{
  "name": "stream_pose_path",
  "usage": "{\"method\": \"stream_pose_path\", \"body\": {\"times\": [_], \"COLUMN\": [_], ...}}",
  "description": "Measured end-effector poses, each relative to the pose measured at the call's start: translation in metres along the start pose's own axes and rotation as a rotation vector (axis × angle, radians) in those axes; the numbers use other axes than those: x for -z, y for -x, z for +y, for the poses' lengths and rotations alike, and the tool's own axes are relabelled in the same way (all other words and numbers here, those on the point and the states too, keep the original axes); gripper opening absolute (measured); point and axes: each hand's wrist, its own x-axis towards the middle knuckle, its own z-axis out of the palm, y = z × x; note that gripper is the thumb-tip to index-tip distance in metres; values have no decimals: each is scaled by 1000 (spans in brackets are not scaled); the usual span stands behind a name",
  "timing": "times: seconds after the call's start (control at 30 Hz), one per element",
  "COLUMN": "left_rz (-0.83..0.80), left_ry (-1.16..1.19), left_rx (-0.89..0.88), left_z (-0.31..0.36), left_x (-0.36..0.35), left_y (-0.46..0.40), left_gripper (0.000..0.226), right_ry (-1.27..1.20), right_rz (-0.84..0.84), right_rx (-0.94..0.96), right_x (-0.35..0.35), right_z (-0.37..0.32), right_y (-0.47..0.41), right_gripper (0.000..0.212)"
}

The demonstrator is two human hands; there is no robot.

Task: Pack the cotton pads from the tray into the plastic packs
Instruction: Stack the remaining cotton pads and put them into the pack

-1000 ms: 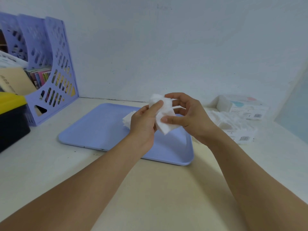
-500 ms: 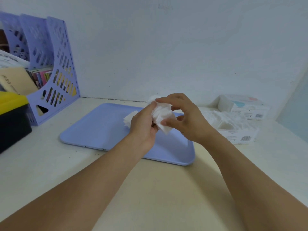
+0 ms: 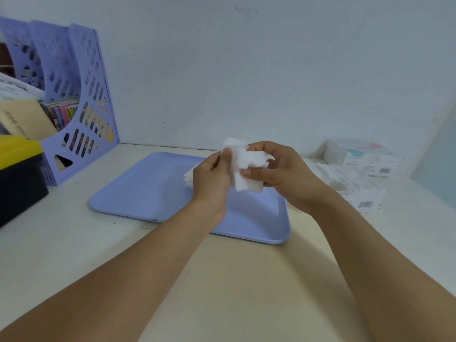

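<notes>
Both hands pinch one uneven bunch of white pads (image 3: 243, 166) above the single blue tray (image 3: 153, 193): left hand (image 3: 211, 180), right hand (image 3: 283, 174). More pads (image 3: 188, 177) lie on the tray, count unclear. Two packs (image 3: 355, 191) sit on the worktop (image 3: 234, 280) at right, barcodes visible, print unreadable.

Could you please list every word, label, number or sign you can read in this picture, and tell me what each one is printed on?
No text reads clearly.
Beige card in the lilac file rack: dark marks like "1000", too blurred to confirm.
White plastic pack nearest the tray: a barcode, digits too small.
White pack with pink and blue print by the wall: a barcode and fine print, unreadable.
White papers at far left: blurred print.
</notes>
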Motion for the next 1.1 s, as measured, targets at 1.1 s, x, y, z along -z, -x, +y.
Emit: {"method": "stream_pose_path", "body": {"times": [1.1], "left_rz": [-464], "left_ry": [123], "left_rx": [143], "left_z": [6], "left_x": [1], "left_y": [13], "left_gripper": [60], "right_ry": [52], "right_rz": [209], "right_rx": [-29], "right_x": [-7], "right_z": [12], "right_y": [-5], "right_gripper": [30]}}
